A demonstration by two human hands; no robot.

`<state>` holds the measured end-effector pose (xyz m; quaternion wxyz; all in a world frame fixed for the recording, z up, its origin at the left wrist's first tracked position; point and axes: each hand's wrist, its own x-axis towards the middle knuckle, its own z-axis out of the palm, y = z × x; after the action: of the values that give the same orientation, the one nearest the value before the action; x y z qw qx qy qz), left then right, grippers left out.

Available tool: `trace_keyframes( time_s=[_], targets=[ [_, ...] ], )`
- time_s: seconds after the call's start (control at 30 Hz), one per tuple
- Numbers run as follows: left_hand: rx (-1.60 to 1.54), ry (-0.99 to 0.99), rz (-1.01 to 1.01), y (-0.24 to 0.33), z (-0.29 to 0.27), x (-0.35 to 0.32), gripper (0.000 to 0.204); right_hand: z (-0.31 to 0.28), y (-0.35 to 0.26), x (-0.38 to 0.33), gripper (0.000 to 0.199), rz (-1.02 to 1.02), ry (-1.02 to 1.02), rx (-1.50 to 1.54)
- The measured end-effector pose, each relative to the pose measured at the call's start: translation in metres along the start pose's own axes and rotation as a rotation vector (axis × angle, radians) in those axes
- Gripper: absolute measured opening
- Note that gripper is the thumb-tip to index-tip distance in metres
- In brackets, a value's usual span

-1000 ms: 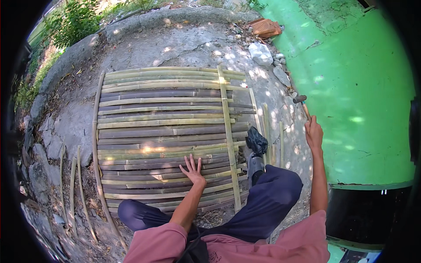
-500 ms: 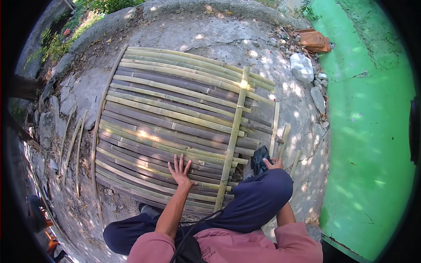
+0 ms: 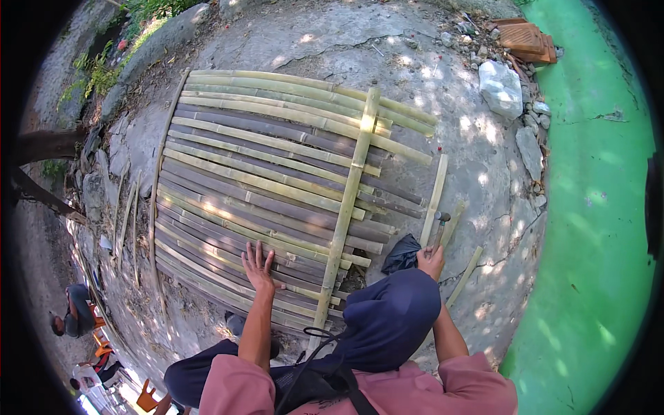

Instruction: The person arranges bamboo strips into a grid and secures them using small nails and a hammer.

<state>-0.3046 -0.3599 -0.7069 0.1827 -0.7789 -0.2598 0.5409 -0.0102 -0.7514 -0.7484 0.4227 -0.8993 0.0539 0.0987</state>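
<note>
A panel of split bamboo slats (image 3: pixel 277 188), some pale green and some dark, lies on the ground in front of me. A bamboo crosspiece (image 3: pixel 355 166) lies over the slats near their right ends, and a thin pole (image 3: pixel 156 200) runs along their left ends. My left hand (image 3: pixel 260 271) rests on the slats in the near part of the panel, fingers spread, holding nothing. By my raised knee, my right hand (image 3: pixel 430 263) is closed around the handle of a hammer (image 3: pixel 438 229), its head pointing away from me. Beside that hand lies a black plastic bag (image 3: pixel 401 255).
Loose bamboo strips (image 3: pixel 464 277) lie right of my hand, others (image 3: pixel 127 218) beyond the panel's left side. A white stone block (image 3: pixel 501 90) and reddish tiles (image 3: pixel 523 40) stand by the green wall (image 3: pixel 595 207). Another person (image 3: pixel 77 311) and orange chairs (image 3: pixel 147 397) are at lower left.
My right hand has come up from behind my knee, and the hammer shows more plainly in it. My left hand stays on the slats. The view has shifted, showing more at lower left.
</note>
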Motion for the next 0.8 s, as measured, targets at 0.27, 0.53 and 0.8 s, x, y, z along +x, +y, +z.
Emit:
trace_keyframes(
  time_s=[0.27, 0.53, 0.8],
  targets=[
    [-0.15, 0.146, 0.05, -0.007, 0.018, 0.006, 0.142, -0.026, -0.061, 0.021, 0.026, -0.171, 0.142, -0.071],
    [-0.174, 0.121, 0.088, -0.011, 0.017, 0.007, 0.144, -0.022, -0.043, 0.02, 0.023, -0.287, 0.346, -0.295],
    [-0.251, 0.044, 0.16, -0.023, 0.012, 0.004, 0.144, -0.061, -0.076, -0.081, 0.03, -0.171, 0.238, -0.201]
  ],
)
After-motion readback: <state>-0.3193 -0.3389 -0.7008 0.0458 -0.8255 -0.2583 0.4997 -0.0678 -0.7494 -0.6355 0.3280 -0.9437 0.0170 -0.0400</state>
